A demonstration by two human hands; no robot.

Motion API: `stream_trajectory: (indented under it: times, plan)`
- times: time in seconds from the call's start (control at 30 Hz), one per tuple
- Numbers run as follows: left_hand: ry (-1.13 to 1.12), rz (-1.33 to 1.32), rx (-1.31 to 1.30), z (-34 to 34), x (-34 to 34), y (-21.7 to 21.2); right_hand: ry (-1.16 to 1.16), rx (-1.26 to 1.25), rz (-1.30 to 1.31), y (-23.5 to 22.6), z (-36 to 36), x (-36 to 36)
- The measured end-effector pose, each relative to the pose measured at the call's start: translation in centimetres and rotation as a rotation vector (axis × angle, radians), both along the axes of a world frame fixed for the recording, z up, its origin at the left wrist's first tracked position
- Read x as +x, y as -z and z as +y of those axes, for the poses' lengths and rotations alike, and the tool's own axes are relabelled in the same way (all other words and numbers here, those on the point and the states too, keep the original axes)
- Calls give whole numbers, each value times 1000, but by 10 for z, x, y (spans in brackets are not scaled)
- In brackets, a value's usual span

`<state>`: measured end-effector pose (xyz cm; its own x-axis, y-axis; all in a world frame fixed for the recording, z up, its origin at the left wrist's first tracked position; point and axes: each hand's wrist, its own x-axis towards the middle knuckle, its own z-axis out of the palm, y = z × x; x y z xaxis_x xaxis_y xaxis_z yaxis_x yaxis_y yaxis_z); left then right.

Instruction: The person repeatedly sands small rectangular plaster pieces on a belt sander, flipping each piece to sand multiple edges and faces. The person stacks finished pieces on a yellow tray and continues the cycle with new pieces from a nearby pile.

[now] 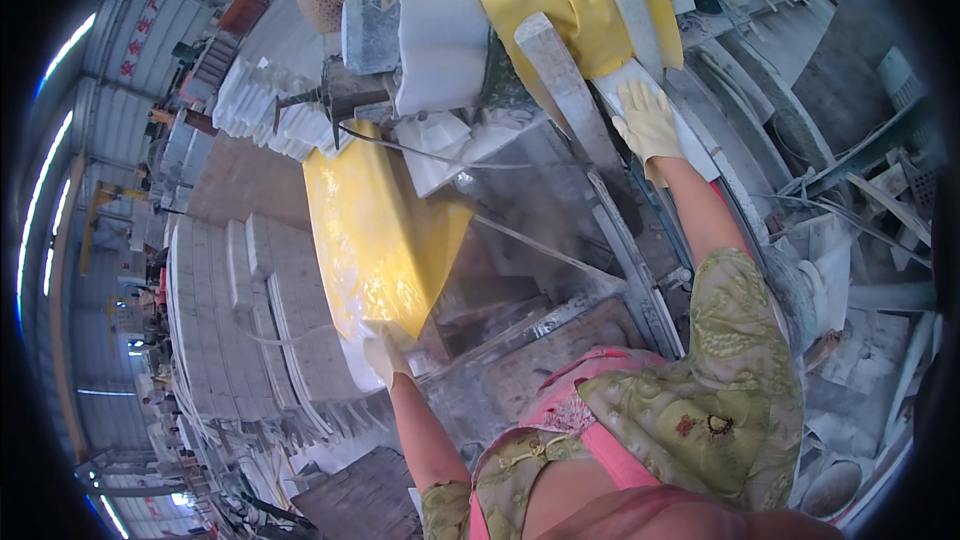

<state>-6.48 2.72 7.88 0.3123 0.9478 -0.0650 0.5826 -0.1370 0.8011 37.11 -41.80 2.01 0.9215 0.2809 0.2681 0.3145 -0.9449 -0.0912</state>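
Resting gloved hands apart, one at a draped yellow sheet, one on a pale strip.
In the head view, the left hand (pixel 382 355) touches the lower end of the glossy yellow sheet (pixel 365 240), which hangs left of the person's middle; whether its fingers grasp the edge, I cannot tell. The right hand (pixel 645 120) lies loose and flat, fingers extended, on the pale strip (pixel 692 145) beside a thick grey bar (pixel 565 80). Above it, a second yellow sheet (pixel 570 5) drapes near a white cover (pixel 440 40). A dark cable (pixel 450 156) curves between the sheets, and grey slabs (pixel 215 310) stand stacked at left.
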Motion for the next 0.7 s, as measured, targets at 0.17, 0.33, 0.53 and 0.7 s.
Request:
stream_trajectory:
  times: [0.17, 0.33, 0.53, 0.7]
  plan:
    - [64, 346, 216, 9, 9, 1, -14, -11, -9, 7, -22, -36]
    - [112, 204, 165, 3, 8, -9, -43, 44, 228, -6, -51, -61]
    - [74, -38, 58, -6, 5, -12, -392, 103, 400, -80, -148, -137]
    - [142, -12, 59, -2, 5, -12, -266, -414, 128, -52, -138, -193]
